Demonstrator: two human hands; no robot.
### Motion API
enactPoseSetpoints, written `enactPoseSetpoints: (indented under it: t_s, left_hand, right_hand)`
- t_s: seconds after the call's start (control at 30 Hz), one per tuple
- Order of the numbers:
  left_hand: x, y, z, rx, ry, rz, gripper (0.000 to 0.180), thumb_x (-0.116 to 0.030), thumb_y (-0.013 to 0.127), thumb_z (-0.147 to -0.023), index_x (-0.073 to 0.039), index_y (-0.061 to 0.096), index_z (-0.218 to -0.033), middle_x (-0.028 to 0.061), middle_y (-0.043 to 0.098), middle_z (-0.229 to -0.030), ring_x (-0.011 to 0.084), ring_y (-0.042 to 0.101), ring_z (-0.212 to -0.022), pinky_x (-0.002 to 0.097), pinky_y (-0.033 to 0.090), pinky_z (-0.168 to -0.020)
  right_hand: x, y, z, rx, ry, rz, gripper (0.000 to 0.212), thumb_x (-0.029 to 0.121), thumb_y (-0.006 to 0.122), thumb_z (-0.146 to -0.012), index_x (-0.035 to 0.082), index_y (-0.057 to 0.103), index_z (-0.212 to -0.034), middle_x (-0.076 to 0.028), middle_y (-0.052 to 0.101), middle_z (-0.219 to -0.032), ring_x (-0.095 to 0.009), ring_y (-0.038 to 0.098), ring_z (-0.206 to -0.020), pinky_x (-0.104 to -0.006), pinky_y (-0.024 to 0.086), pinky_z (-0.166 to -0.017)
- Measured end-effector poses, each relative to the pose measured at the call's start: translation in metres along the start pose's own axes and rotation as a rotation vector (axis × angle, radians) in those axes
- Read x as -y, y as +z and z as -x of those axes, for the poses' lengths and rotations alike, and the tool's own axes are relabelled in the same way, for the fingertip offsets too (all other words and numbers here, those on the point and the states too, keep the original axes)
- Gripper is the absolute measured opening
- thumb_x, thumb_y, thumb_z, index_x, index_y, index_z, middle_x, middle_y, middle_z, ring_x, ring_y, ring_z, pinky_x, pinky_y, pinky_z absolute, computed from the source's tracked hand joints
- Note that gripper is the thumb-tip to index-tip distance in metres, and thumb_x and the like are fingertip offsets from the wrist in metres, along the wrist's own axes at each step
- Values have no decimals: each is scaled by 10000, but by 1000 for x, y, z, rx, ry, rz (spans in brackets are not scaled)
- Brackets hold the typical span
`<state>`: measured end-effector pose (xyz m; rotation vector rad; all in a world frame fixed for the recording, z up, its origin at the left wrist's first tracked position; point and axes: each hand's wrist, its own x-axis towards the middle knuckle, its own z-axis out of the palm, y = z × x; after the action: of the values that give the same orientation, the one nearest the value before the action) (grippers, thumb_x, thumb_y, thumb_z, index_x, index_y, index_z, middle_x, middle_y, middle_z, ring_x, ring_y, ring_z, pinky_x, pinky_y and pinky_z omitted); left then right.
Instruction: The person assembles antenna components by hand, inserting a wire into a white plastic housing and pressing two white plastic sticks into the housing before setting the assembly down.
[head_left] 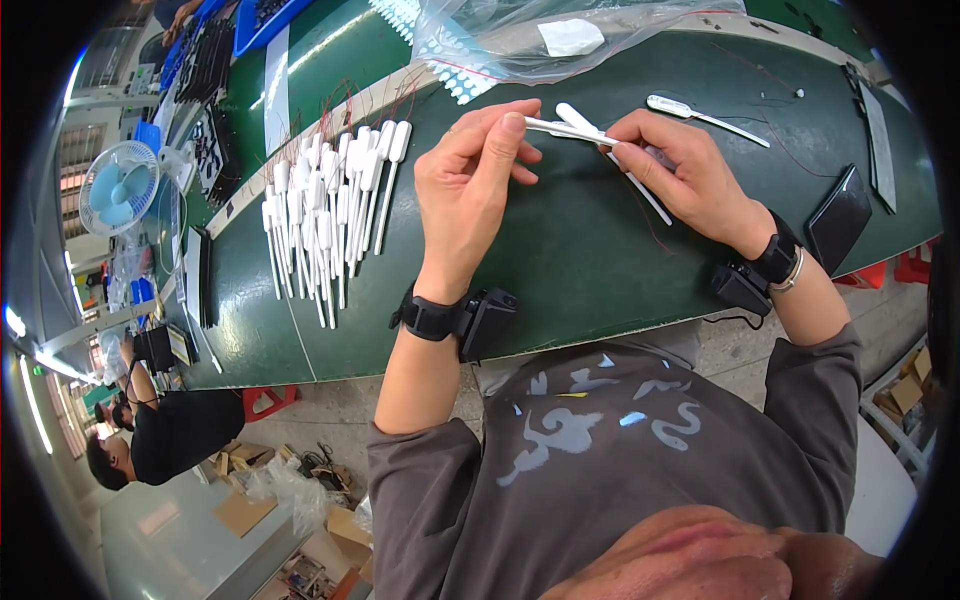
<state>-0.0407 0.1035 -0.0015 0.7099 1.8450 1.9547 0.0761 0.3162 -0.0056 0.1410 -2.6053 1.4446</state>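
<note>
Between my two hands is a slim white plastic stick (pixel 572 131), held nearly level above the green table. My left hand (pixel 472 180) pinches its left end between thumb and fingers. The thumb and fingers of my right hand (pixel 685 170) close on its other end. Just behind and under it lies a white wand with a wider rounded head (pixel 574 117), its thin stem running toward me, partly hidden by my right hand. Beyond that hand lies another white wand (pixel 683 107) with an oval opening in its head. Left of my hands are many similar wands (pixel 340 190) in a pile, with thin red wires at their heads.
A clear plastic bag (pixel 500 40) with a white piece (pixel 571 37) lies at the far side. At right are a black phone-like slab (pixel 838 215) and a long grey bar (pixel 878 150). A blue fan (pixel 118 188) stands left; a co-worker in black (pixel 185 435) sits lower left.
</note>
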Motion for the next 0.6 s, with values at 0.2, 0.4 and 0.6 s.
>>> enactPoseSetpoints:
  t_s: [0.2, 0.4, 0.6]
  left_hand:
    - [10, 8, 1, -132, 188, -189, 231, -195, 676, -988, -35, 752, -1137, 81, 669, -1110, 84, 617, -717, 221, 531, -625]
    - [7, 9, 4, -222, 199, -251, 201, -148, 729, -944, -32, 761, -1105, 59, 668, -1046, 64, 583, -677, 205, 473, -575]
    - [4, 8, 4, -250, 174, -277, 148, -136, 752, -924, 1, 750, -982, 43, 676, -935, 57, 568, -644, 204, 448, -549]
  right_hand:
    - [-2, 5, 1, -47, -4, 8, 190, 132, 572, -1022, 4, 642, -1143, -47, 622, -859, -113, 540, -719, -253, 434, -654]
    - [-2, 10, 1, -107, -15, 25, 188, 109, 566, -1020, 6, 646, -1155, -53, 649, -886, -116, 569, -745, -250, 451, -676]
    - [-2, 10, 1, -121, -15, 31, 190, 91, 564, -1016, 6, 650, -1162, -63, 677, -925, -124, 601, -780, -254, 471, -704]
